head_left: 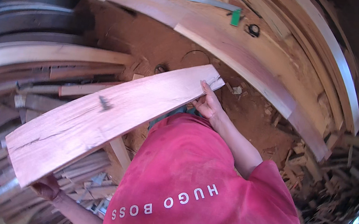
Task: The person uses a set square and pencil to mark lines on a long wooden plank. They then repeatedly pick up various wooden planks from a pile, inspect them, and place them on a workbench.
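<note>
A wide wooden plank (117, 112) with a dark knot and a few cracks slants across my front, its far end up to the right. My right hand (207, 103) grips the plank near that far end, thumb on the top face and fingers underneath. At the near left end, my left hand (46, 186) holds the plank from below. Its fingers are partly hidden under the wood.
A long workbench of boards (244, 52) curves across the far side. On it lie a metal strip (210, 2), a green object (235, 17) and a round black item (252, 29). Stacked boards (48, 57) stand at left; wood scraps (340, 182) heap at right.
</note>
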Demonstrator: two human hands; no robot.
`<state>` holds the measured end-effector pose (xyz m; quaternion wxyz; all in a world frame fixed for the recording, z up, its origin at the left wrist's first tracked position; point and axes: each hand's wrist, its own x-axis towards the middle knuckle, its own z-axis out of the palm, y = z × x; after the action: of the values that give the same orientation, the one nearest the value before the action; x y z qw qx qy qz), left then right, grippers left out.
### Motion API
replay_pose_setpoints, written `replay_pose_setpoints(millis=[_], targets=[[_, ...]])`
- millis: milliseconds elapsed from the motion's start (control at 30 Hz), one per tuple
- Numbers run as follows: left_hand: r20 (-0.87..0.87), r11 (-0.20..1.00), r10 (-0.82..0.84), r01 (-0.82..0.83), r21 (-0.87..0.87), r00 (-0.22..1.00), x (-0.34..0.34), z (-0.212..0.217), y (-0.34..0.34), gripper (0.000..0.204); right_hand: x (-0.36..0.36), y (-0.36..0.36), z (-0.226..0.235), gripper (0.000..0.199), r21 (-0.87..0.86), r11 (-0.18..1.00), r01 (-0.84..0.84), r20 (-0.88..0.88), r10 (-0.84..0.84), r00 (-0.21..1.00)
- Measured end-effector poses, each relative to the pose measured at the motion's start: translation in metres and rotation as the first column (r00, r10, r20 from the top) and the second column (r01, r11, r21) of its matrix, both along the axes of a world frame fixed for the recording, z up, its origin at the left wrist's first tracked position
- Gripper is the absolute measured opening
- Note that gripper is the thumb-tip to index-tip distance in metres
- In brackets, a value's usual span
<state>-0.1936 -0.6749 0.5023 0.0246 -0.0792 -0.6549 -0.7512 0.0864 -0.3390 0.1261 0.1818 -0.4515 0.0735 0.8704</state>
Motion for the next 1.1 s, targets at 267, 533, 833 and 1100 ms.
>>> replay_pose_setpoints(millis=[267,533,833,1100], targets=[[0.492,0.976,-0.194,0.118,0.181,0.849,-0.03,-0.133,0.063,0.07,0.08,0.032,0.028,0.046,0.401,0.861,0.313,0.082,-0.374,0.924],[0.573,0.931,-0.335,0.354,0.082,0.748,-0.015,-0.23,0.163,0.045,0.182,0.039,0.022,0.045,0.565,0.715,0.412,0.264,-0.629,0.731],[0.464,0.787,-0.608,0.567,0.243,0.644,-0.021,-0.192,0.255,0.04,0.195,0.049,0.071,0.05,0.582,0.529,0.618,0.064,-0.787,0.614],[0.462,0.762,-0.645,0.557,0.33,0.609,-0.079,-0.176,0.314,0.039,0.148,0.065,0.135,0.059,0.677,0.375,0.633,0.031,-0.874,0.484]])
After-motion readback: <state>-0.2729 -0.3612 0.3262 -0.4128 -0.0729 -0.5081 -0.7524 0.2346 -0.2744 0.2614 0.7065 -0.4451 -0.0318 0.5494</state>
